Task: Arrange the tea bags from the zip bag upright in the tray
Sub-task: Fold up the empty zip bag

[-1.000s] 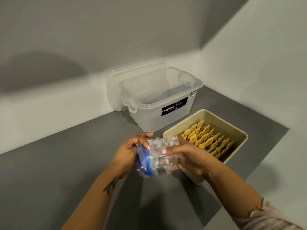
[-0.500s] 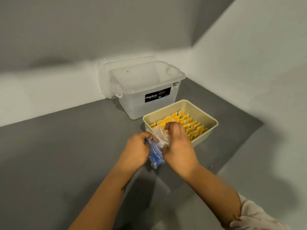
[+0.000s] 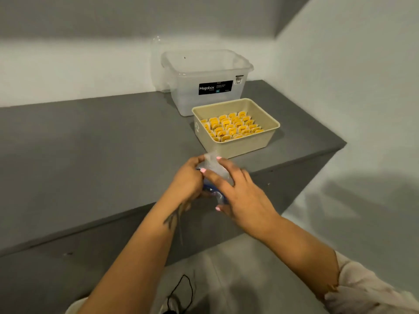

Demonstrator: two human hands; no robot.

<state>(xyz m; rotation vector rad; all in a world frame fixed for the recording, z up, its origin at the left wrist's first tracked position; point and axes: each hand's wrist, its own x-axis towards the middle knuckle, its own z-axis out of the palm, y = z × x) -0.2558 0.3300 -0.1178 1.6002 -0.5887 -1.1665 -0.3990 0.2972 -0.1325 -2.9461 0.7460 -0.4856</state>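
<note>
Gripping one zip bag [image 3: 212, 168]: left hand [image 3: 188, 180], right hand [image 3: 238, 196], fingers closed; one tray [image 3: 247, 143], tea bags [image 3: 231, 126] upright

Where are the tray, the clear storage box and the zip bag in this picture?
tray [image 3: 244, 145], head view, on its bare front wall.
clear storage box [image 3: 188, 103], head view, on its front wall, left of the black label.
zip bag [image 3: 214, 169], head view, on the crumpled clear plastic between the two hands.
</note>
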